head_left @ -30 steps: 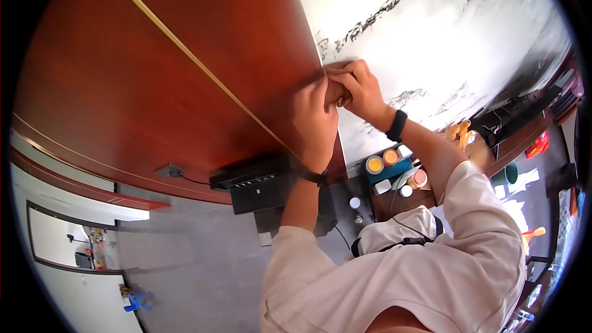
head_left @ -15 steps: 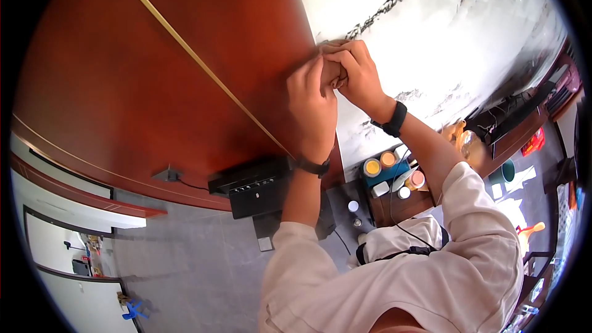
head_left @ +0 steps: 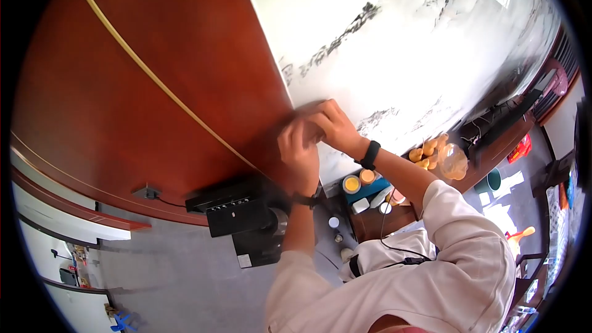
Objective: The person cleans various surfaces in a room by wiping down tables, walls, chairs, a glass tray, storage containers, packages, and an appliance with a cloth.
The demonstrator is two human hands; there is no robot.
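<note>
Both hands are up at the seam where a red-brown wood panel (head_left: pixel 203 74) meets a white marble-patterned panel (head_left: pixel 345 68). My left hand (head_left: pixel 300 155) lies over the wood side, its fingers bent and drawn together. Close beside it, my right hand (head_left: pixel 336 126) curls over the marble side with fingertips pinched inward. Between the two sets of fingertips is a brownish patch, too blurred and covered to name. Each wrist wears a black band.
Below the hands, a black box-shaped device (head_left: pixel 234 213) stands by the wood panel. Jars and a blue box (head_left: pixel 368 190) sit on a brown shelf. Yellow gourd-shaped things (head_left: pixel 427 151) lie farther right, near a green bucket (head_left: pixel 488 180). A plug with a cable (head_left: pixel 147 192) is on the left.
Both hands have moved down along the seam, staying close together. The view has shifted, showing more of the marble panel and the yellow gourd-shaped things.
</note>
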